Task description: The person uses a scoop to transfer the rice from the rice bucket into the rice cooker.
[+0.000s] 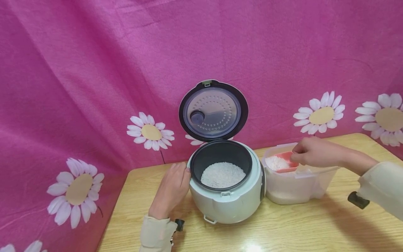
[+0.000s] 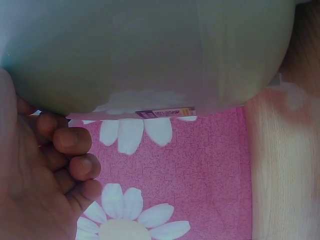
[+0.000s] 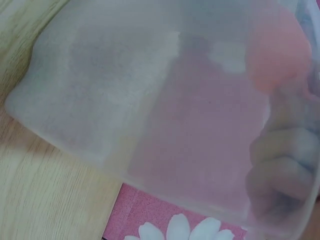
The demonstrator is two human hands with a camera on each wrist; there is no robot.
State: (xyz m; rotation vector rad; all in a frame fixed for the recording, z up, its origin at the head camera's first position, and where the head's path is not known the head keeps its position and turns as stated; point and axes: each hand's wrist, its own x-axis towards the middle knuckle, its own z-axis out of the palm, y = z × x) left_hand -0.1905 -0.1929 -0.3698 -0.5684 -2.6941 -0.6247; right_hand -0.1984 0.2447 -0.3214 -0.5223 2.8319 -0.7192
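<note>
A pale mint rice cooker (image 1: 225, 208) stands with its lid (image 1: 217, 108) raised, and white rice (image 1: 223, 175) lies in its dark inner pot (image 1: 201, 157). My left hand (image 1: 171, 187) rests against the cooker's left side near the rim; in the left wrist view its fingers (image 2: 75, 140) are loosely curled beside the body. To the right, my right hand (image 1: 315, 152) pinches a red scoop (image 1: 287, 169) by its near-hand end, inside the mouth of a translucent bin (image 1: 294, 189). White rice (image 1: 277, 162) sits in the scoop. Through the bin's wall, the right wrist view shows the scoop (image 3: 277, 50) blurred.
The bin stands close beside the cooker on a wooden table (image 1: 283, 227), with grain in its bottom. A pink cloth (image 1: 151, 70) with white daisies hangs behind. A small latch handle (image 1: 210, 220) juts from the cooker's lower front.
</note>
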